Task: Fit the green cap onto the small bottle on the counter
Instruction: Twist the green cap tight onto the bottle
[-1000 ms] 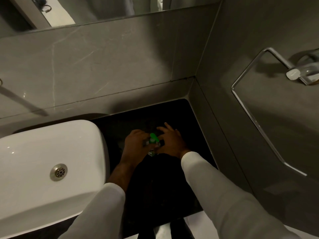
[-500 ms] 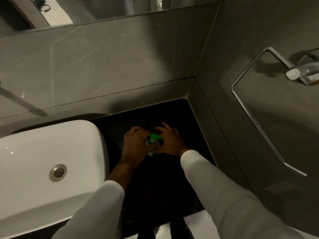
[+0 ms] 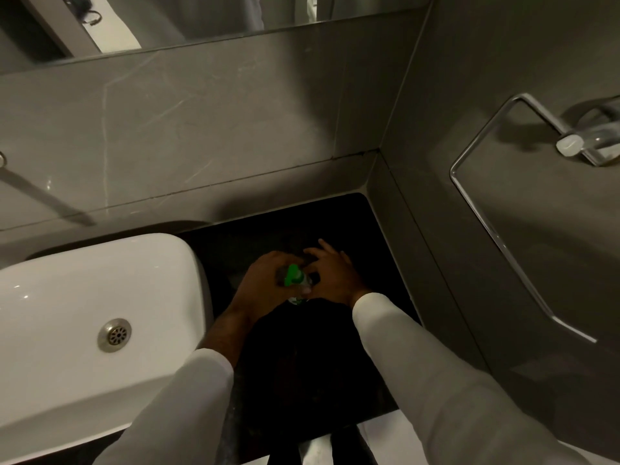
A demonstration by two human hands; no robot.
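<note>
1. Cap (image 3: 291, 275), green, sits at the top of the bottle (image 3: 299, 290), between our two hands over the dark counter (image 3: 379, 283); whether it is fully seated we cannot tell, as the fingers hide the joint.
2. Nearest the camera, our two white sleeves (image 3: 432, 391) enter from the bottom edge and converge toward the middle of the counter.
3. Our left hand (image 3: 260, 283) is curled around the left side of the bottle, gripping it; its fingers wrap over the top near the cap.
4. Our right hand (image 3: 335, 276) touches the bottle and cap from the right. The thumb and first fingers press in at the cap, while the remaining fingers are spread and raised. We take this as a pinch on the cap, but the contact point is partly hidden.
5. Only a small clear part of the bottle, with a green mark at its base, shows below the hands.
6. A white basin (image 3: 100, 297) lies just left of the counter, its metal drain (image 3: 114, 334) near the middle.
7. Beyond the hands, grey tiles (image 3: 201, 122) rise behind the counter and meet a second wall in the corner.
8. On the right wall we see a chrome rail (image 3: 503, 250).
9. Farthest away, a mirror (image 3: 201, 18) runs along the top edge.
</note>
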